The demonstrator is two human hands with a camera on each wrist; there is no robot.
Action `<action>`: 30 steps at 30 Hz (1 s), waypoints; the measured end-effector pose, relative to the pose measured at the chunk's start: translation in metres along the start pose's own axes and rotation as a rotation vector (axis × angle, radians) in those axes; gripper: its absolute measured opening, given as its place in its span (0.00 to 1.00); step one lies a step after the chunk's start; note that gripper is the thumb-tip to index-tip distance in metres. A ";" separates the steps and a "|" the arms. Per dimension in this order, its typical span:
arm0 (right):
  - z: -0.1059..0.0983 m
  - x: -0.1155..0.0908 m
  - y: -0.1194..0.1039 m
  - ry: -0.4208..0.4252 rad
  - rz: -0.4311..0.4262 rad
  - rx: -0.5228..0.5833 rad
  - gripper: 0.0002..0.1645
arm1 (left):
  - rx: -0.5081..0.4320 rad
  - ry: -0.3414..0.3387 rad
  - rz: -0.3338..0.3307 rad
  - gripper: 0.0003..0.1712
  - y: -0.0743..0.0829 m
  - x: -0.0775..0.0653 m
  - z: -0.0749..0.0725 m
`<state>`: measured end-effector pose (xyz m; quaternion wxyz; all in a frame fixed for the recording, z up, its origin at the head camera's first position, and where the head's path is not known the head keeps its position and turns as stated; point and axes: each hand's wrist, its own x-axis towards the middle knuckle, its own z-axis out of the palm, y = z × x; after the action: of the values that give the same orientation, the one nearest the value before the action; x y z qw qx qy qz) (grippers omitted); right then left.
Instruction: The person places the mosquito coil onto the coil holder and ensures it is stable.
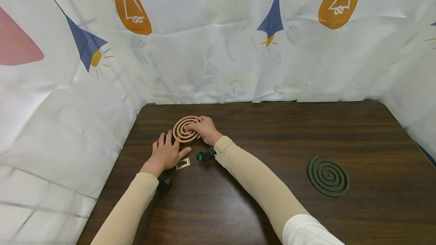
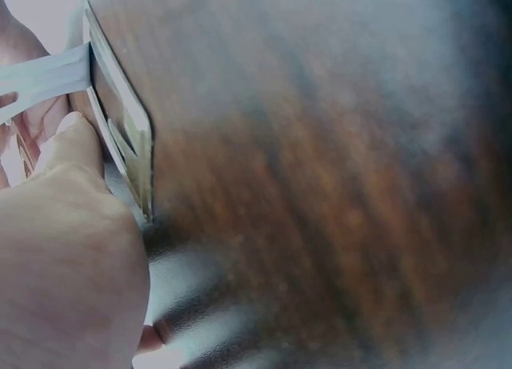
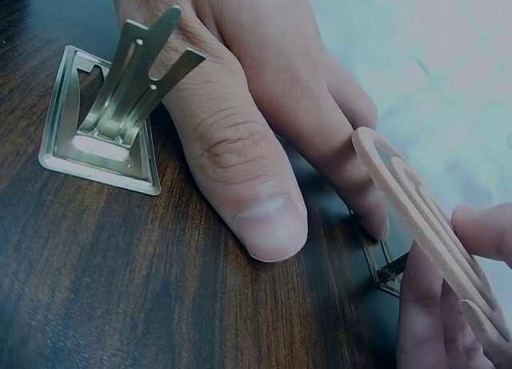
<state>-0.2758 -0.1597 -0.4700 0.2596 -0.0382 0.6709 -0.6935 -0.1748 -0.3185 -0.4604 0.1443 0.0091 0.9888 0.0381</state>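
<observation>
A tan mosquito coil (image 1: 180, 131) is pinched in my right hand (image 1: 205, 129), thumb on its upper face. Seen in the right wrist view, the coil (image 3: 416, 213) tilts above the table with fingers beneath it. My left hand (image 1: 165, 154) lies on the table just left of it, fingers spread. Close to its thumb sits a small metal coil stand (image 1: 182, 163), whose upright prongs (image 3: 132, 89) show in the right wrist view. Another metal stand (image 3: 372, 265) is partly visible under the coil, by a left fingertip; contact is unclear.
A dark green mosquito coil (image 1: 328, 177) lies flat on the right part of the brown wooden table (image 1: 259, 124). White printed curtains (image 1: 218, 59) hang behind the table and along both sides.
</observation>
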 end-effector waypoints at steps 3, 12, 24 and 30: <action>0.000 0.001 0.000 0.003 0.002 -0.006 0.25 | -0.002 -0.007 -0.002 0.46 0.001 0.000 -0.001; 0.000 0.002 0.001 0.010 0.004 -0.026 0.21 | -0.002 -0.009 -0.003 0.47 0.000 0.001 0.001; 0.000 0.000 0.000 0.011 0.003 -0.017 0.25 | -0.005 0.009 0.004 0.47 -0.001 0.000 0.000; 0.000 0.002 0.001 0.012 0.024 -0.037 0.19 | 0.002 0.014 0.015 0.46 0.001 -0.001 0.000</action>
<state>-0.2773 -0.1602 -0.4716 0.2633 -0.0307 0.6855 -0.6781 -0.1743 -0.3178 -0.4598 0.1371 0.0166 0.9897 0.0382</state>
